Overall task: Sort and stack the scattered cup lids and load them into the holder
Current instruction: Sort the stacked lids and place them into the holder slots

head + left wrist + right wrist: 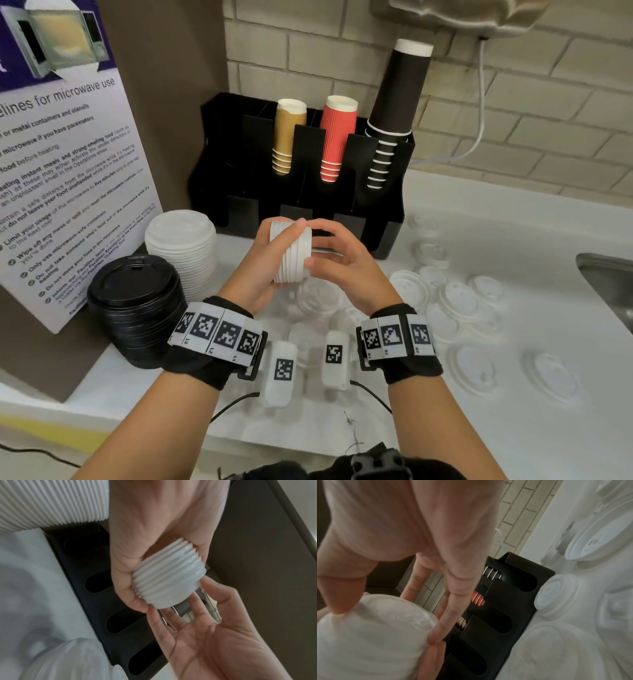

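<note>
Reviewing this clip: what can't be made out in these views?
Lid count in the white stack: left hand covers part, head view; blurred, left wrist.
Right hand: gripping or only steadying the stack, unclear in all views.
Holder lower slots: hidden behind both hands, head view.
Loose lids: sizes washed out against the white counter.
</note>
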`<state>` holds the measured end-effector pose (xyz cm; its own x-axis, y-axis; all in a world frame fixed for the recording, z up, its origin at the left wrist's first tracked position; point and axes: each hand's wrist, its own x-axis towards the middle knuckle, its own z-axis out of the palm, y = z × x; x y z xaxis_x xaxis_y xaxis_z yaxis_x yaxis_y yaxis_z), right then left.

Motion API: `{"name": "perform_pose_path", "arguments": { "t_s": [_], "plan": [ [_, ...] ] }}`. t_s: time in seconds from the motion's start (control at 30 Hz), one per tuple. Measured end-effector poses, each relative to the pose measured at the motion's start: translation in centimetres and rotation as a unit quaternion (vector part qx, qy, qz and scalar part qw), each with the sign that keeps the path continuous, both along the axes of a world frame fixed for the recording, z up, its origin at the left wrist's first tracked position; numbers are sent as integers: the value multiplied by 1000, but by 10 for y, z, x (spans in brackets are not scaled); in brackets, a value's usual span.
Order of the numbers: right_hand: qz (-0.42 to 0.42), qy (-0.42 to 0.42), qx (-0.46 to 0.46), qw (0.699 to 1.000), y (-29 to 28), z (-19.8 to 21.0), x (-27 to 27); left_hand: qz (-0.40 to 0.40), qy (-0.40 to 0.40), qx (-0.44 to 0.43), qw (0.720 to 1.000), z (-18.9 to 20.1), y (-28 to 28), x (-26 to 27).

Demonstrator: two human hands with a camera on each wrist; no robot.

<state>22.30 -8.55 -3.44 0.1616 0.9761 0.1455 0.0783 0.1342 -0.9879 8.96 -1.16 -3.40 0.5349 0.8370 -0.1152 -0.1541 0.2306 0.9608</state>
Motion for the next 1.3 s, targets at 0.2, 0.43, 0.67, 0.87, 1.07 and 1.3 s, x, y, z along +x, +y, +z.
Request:
{"name": "perform_pose_path", "arguments": {
  "t_s": [0.2, 0.43, 0.67, 0.87, 1.07, 1.3],
  "plan": [
    [20, -111, -12, 994, 14, 4, 6, 20, -33, -23, 999, -1, 10, -4],
    [48, -511, -265, 816, 32, -10, 30, 82, -38, -70, 993, -4, 23, -11],
    [78, -538, -282, 791, 40, -28, 22, 80, -21, -75, 994, -5, 25, -14],
    [-8, -309, -209, 928, 31, -20, 44, 62, -9, -75, 995, -8, 25, -16],
    [-9, 23, -76, 997, 11, -8, 35, 0, -6, -84, 996, -6, 18, -11],
    [11, -62, -19, 998, 3, 5, 19, -49, 15, -69, 996, -3, 12, -8]
  ]
}}
